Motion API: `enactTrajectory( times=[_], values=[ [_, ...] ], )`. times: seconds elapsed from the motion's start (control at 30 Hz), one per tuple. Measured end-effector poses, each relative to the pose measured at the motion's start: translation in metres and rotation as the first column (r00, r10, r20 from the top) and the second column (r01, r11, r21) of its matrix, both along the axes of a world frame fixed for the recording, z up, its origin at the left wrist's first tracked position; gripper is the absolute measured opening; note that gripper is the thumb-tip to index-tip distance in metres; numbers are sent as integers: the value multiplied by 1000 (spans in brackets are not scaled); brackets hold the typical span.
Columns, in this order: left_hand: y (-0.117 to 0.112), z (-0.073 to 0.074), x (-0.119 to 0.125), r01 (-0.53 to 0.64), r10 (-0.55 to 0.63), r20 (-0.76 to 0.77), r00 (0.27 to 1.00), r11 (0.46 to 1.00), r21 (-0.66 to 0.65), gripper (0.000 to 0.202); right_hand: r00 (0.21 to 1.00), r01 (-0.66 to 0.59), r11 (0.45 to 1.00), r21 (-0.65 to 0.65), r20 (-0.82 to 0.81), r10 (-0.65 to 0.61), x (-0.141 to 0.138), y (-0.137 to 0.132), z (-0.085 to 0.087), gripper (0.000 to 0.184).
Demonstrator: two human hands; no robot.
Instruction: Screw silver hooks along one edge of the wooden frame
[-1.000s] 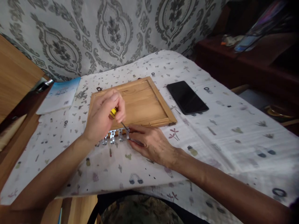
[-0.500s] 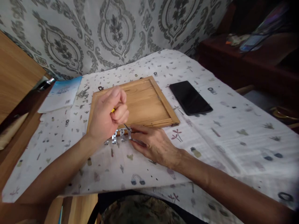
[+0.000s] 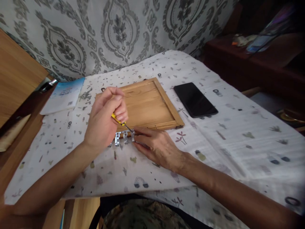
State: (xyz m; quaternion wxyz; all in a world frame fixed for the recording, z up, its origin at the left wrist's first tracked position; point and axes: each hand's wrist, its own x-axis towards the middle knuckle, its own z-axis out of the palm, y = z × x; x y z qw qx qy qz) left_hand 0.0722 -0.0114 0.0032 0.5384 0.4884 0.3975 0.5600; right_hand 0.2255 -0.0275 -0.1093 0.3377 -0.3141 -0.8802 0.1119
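My left hand (image 3: pixel 106 116) is closed around a screwdriver (image 3: pixel 118 120) with a yellow handle. Its thin metal shaft slants down to the right, the tip at the right end of a silver metal hook rack (image 3: pixel 125 136). My right hand (image 3: pixel 160 146) pinches that same end of the rack, thumb and fingers pressed together there. The rack lies along the near edge of a framed wooden board (image 3: pixel 145 103), its hooks pointing toward me. My left hand covers the board's left part and some of the rack.
A black phone (image 3: pixel 195 100) lies to the right of the board. At the left is a blue and white booklet (image 3: pixel 63 95). Everything rests on a patterned white cloth (image 3: pixel 228 127) over the table; a patterned curtain (image 3: pixel 119 31) hangs behind it.
My left hand has turned and its fingers have shifted on the screwdriver, so more of the yellow handle shows. The screwdriver tip and my right hand stay at the rack's right end.
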Motion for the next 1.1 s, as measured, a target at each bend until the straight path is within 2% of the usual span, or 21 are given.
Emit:
enactTrajectory(
  times=[0.1,0.17,0.27,0.33,0.4,0.47,0.53,0.6,0.67,0.73,0.8,0.87,0.93,0.97,1.0,1.03,1.1],
  values=[
    [3,-3,0,61,-61,13,998,998,33,16,1000,8,1000,-1,9,-8,-1,0,0,20],
    [7,-5,-3,148,-148,-1,989,988,51,15,1000,11,1000,-10,16,-11,-1,0,0,20],
    [14,-6,-10,348,-347,-35,937,936,54,6,1000,11,1000,-21,21,-11,-1,-1,1,18],
    [19,-5,-14,420,-418,-41,908,906,56,5,1000,13,1000,-23,25,-12,0,-1,1,17],
    [22,-5,-15,352,-351,-36,936,934,52,9,1000,13,1000,-20,28,-12,0,0,1,17],
    [22,-5,-14,174,-174,-12,985,984,30,19,999,9,1000,-15,31,-8,0,0,1,18],
    [21,-7,-12,12,-12,36,999,1000,5,25,999,9,1000,-14,32,-8,-1,0,1,20],
    [20,-9,-11,-59,59,79,995,998,0,29,999,14,1000,-20,36,-13,-1,0,1,21],
    [19,-10,-11,-60,59,85,995,998,13,33,999,19,999,-27,39,-18,-1,-1,1,22],
    [18,-8,-10,13,-16,65,998,999,38,34,999,18,999,-29,40,-17,-1,-1,1,21],
    [19,-5,-10,196,-197,14,980,979,52,31,999,16,999,-33,36,-15,-1,-1,2,19],
    [20,-1,-9,428,-425,-64,903,904,24,26,1000,7,999,-46,28,-6,-1,0,2,18],
    [21,3,-7,586,-585,-126,801,809,-33,19,1000,-5,998,-60,23,6,-1,0,2,17],
    [21,4,-5,622,-621,-156,768,782,-50,16,1000,-8,998,-64,22,10,-2,1,2,17],
    [21,4,-3,627,-623,-196,757,777,-49,14,1000,-11,998,-66,20,12,-1,1,1,17],
    [19,3,0,605,-593,-248,766,795,-33,14,1000,-11,998,-66,17,12,-1,1,1,17],
    [15,1,5,483,-438,-344,830,874,54,17,1000,-15,998,-68,13,16,-1,0,0,17]
  ],
)
